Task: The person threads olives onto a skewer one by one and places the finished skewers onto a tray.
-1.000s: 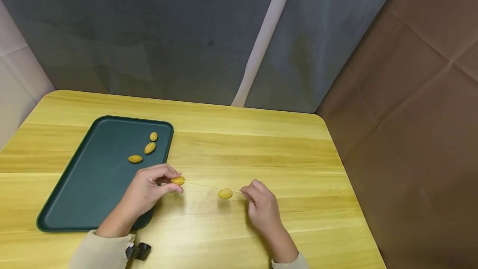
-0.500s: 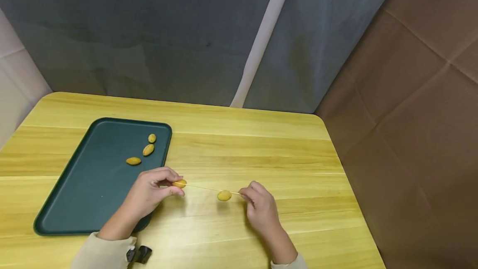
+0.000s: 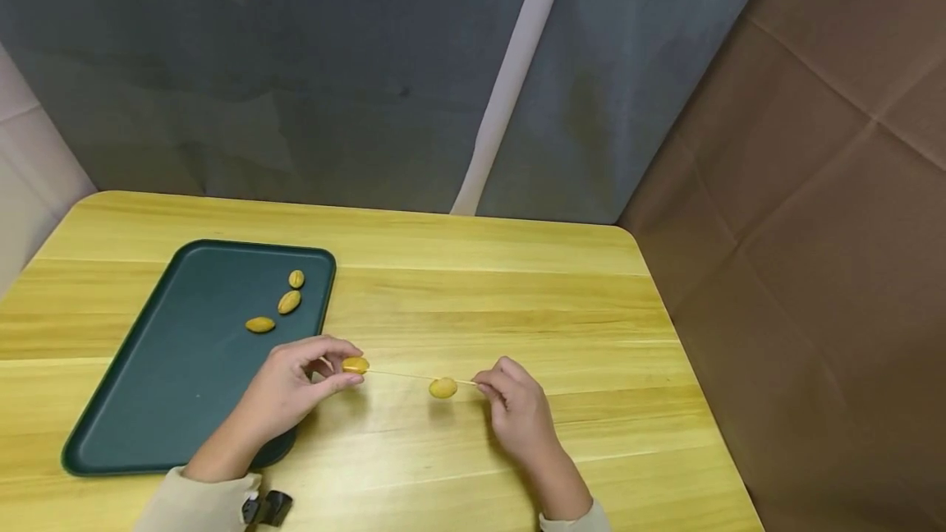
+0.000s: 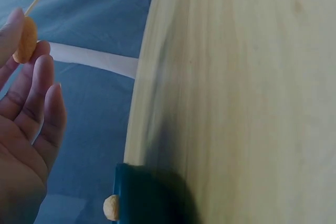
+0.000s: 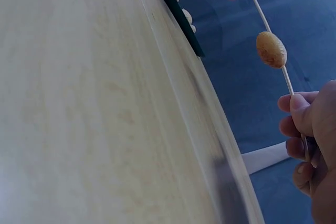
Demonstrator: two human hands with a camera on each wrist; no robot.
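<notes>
Green plastic-looking tray (image 3: 170, 368) lies on the left part of the wooden surface (image 3: 517, 302). Three loose pieces (image 3: 289, 302), oval and yellow-brown, rest in its far right area: two just beside each other near the right rim, the third nearer and to their left.

Left hand (image 3: 284, 392): I read a grip on the gripped piece (image 3: 356, 365), another yellow-brown oval. Thumb and fingertips pinch it from opposite sides; in the left wrist view the palm shows and the lower fingers are only slightly bent. In the head view this hand overlaps the tray's right edge.

Right hand (image 3: 521, 417): I read a pinch on the thin, pale stick (image 5: 288, 81). In the right wrist view, the stick continues past the thumb and along the curled fingers.

Stick: spans the gap between both hands, raised above the surface. The middle piece (image 3: 443, 388) is mounted on it, nearer the right hand; I see the stick on either side of this oval. The far end meets the gripped piece; I cannot tell how deep it goes in.

Surroundings: a beige sleeve (image 3: 195, 503) covers the left forearm, with a black device (image 3: 276, 507) beside its cuff. Grey cloth (image 3: 296, 89) stands behind the surface, brown cloth (image 3: 798, 228) along the right.
</notes>
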